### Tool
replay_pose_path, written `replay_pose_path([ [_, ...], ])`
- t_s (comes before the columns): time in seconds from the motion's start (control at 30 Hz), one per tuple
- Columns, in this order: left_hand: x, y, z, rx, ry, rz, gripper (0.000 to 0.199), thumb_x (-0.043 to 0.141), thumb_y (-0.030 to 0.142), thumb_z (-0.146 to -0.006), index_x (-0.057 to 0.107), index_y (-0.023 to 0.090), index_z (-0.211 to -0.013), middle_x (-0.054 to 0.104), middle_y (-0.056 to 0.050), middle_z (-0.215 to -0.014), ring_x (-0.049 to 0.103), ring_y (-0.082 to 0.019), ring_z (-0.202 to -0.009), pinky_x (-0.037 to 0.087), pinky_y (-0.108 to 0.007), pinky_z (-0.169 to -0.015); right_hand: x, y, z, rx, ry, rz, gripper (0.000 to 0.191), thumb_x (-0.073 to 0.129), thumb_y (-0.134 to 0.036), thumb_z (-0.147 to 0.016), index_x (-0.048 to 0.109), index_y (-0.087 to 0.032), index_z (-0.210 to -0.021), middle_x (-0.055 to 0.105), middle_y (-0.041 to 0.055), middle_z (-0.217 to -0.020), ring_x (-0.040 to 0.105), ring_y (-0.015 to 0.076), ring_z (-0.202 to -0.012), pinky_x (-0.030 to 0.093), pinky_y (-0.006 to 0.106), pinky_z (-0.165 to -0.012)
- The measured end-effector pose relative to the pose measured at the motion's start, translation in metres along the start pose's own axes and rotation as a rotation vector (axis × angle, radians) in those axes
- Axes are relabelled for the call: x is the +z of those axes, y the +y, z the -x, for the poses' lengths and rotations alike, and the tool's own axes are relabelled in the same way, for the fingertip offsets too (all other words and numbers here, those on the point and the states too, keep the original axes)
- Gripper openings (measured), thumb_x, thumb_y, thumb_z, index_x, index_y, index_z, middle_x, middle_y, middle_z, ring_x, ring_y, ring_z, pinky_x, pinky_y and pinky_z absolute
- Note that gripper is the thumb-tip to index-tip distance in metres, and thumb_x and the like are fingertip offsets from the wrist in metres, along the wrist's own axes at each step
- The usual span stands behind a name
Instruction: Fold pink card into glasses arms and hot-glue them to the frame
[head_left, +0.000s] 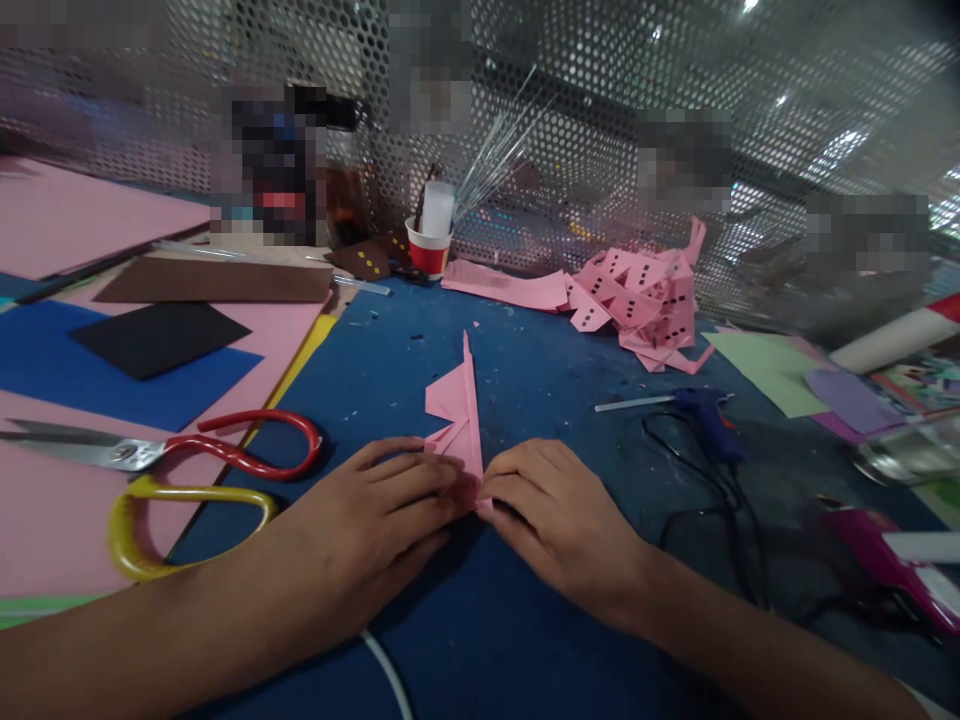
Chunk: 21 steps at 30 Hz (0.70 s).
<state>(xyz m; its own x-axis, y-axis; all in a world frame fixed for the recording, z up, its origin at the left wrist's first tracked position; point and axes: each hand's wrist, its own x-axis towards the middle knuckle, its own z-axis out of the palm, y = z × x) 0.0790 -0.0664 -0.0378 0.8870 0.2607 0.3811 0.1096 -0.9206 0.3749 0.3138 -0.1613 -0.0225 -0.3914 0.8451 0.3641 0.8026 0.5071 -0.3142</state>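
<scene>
A folded pink paper piece (474, 425) lies on the blue tabletop in front of me, with a narrow fold along its right edge and a notched left side. My left hand (382, 510) is closed over its near part, fingers bent and pressing on it. At the near end of the folded edge, my right hand (551, 510) pinches the paper between thumb and fingers. The part of the paper under my left fingers is hidden. Left of my left hand lie large scissors (247, 455) with one red and one yellow handle, partly behind my forearm.
Coloured sheets (45, 500) cover the left side. Toward the back stand a red-and-white cup (429, 250) and a heap of pink cut-outs (637, 300) with black marks. A blue glue gun (705, 415) with its cord and a magenta tool (892, 560) lie at right. Perforated metal forms the back.
</scene>
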Motion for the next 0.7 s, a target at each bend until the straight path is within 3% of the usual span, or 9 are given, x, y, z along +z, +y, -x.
replay_pose_path([
  [0.33,-0.0029,0.0029,-0.0006,0.032,0.057,-0.072,0.029,0.054,0.016,-0.103,0.065,0.022,-0.129,0.074,-0.005,-0.130,0.069,-0.018,-0.121,0.042,-0.039,-0.120,0.0047,-0.0026,-0.0052,0.260,0.025,-0.146,0.009,0.069,-0.022,-0.100,0.066,-0.021,-0.091,0.070,0.0021,-0.107,0.063,0.0192,-0.105,0.045,0.037,-0.094],
  [0.7,-0.0015,0.0009,0.0008,0.055,0.057,-0.128,0.023,0.054,0.015,-0.103,0.066,0.021,-0.122,0.072,-0.004,-0.129,0.064,-0.016,-0.126,0.036,-0.037,-0.124,0.0048,-0.0069,-0.0102,0.407,0.043,-0.276,0.017,0.075,-0.015,-0.092,0.061,-0.022,-0.084,0.068,0.0004,-0.107,0.061,0.0195,-0.106,0.043,0.039,-0.099],
])
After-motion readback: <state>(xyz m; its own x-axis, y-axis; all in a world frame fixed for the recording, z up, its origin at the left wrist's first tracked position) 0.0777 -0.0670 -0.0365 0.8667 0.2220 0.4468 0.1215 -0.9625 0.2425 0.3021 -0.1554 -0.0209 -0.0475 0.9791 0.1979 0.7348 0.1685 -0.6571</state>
